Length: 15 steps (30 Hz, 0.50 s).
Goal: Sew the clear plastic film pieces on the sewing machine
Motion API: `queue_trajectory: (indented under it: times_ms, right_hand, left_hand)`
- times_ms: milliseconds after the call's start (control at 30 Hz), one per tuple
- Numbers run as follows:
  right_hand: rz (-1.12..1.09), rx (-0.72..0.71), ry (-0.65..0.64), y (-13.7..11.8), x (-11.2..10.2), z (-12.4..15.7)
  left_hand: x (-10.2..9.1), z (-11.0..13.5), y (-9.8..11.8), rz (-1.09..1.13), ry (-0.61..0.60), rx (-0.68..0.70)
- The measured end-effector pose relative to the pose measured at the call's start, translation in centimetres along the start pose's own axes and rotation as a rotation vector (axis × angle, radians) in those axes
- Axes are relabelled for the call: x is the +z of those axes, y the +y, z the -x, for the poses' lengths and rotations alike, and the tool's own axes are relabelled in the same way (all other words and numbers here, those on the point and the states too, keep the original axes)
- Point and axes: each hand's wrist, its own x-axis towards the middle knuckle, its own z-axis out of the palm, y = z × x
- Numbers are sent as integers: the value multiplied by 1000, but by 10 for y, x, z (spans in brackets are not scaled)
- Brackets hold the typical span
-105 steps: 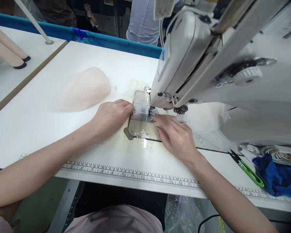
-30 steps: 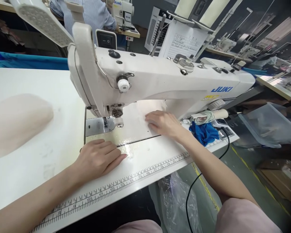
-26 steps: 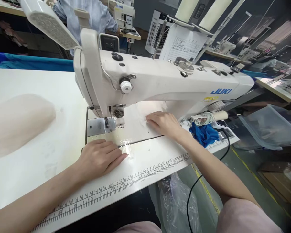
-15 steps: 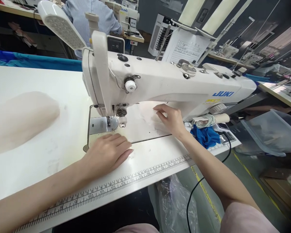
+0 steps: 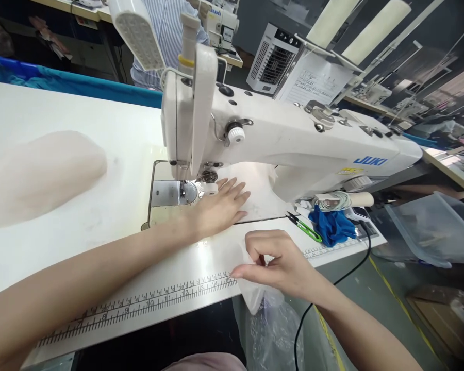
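Observation:
My left hand [image 5: 221, 208] lies flat with fingers spread on the sewing machine's bed, just right of the presser foot [image 5: 183, 191]. At the front edge of the table, my right hand [image 5: 280, 260] is closed in a pinch on a thin, sheer white fabric piece [image 5: 251, 299]. This piece hangs down over the edge, partly hidden by the fingers. The white sewing machine [image 5: 278, 123] stands behind both hands. Another sheer, pale beige fabric piece [image 5: 62, 167] rests on the table at the left, apart from my hands.
Green-handled thread snips [image 5: 305, 226] and a crumpled blue cloth [image 5: 334, 226] lie at the right, beside a cone of thread [image 5: 359, 199]. A printed ruler [image 5: 166, 293] runs along the front edge. Clear plastic bins [image 5: 429, 226] stand at the right. A person in a striped shirt [image 5: 158, 31] is beyond.
My left hand has slid right onto the machine bed and spread its fingers. My right hand has come from under the machine arm to the front edge with the sheer piece, uncovering the snips.

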Motion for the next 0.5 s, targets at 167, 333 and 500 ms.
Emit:
queue_trajectory:
  times_ms: [167, 333, 500]
  right_hand:
    - [-237, 111, 221, 10, 30, -16]
    - [-484, 185, 223, 3, 54, -47]
    - [-681, 174, 149, -5, 70, -70]
  left_hand:
    - [-46, 69, 6, 281, 56, -138]
    - [-68, 118, 25, 677, 173, -325]
    - [-65, 119, 27, 780, 189, -480]
